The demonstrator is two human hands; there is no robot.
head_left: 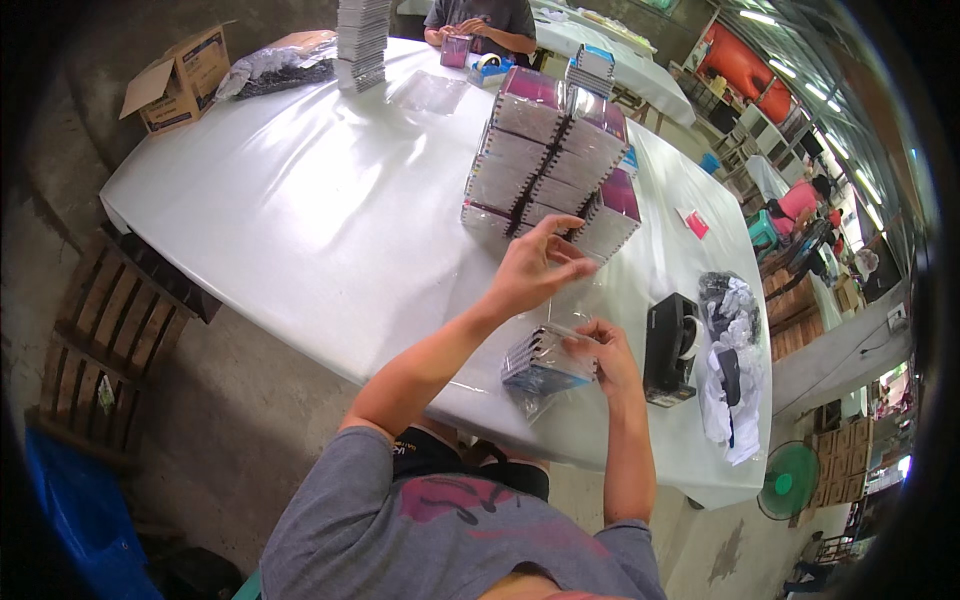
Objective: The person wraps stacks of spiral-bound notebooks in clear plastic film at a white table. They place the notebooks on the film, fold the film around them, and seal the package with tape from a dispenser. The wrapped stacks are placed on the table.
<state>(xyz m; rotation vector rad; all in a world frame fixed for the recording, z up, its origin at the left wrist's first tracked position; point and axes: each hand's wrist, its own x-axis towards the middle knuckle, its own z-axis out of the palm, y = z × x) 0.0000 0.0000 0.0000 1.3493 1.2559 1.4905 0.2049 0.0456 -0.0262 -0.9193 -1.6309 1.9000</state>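
Observation:
A small bundle of spiral-bound notebooks (545, 362), partly inside clear plastic film, lies at the near edge of the white table. My right hand (606, 350) pinches its right side, thumb and fingers closed at the film. My left hand (540, 265) is raised beyond the bundle with thumb and fingers apart, just in front of a tall stack of wrapped notebooks (530, 165) with purple covers. Clear film shows faintly between my two hands; I cannot tell whether it touches the left one.
To the right stand a black tape dispenser (668, 350) and a heap of crumpled plastic (735, 370). A pink packet (695, 224) lies farther back. Another notebook pile (362, 45) and an open carton (180, 82) are at the far left. Across the table a person (485, 22) handles a notebook bundle.

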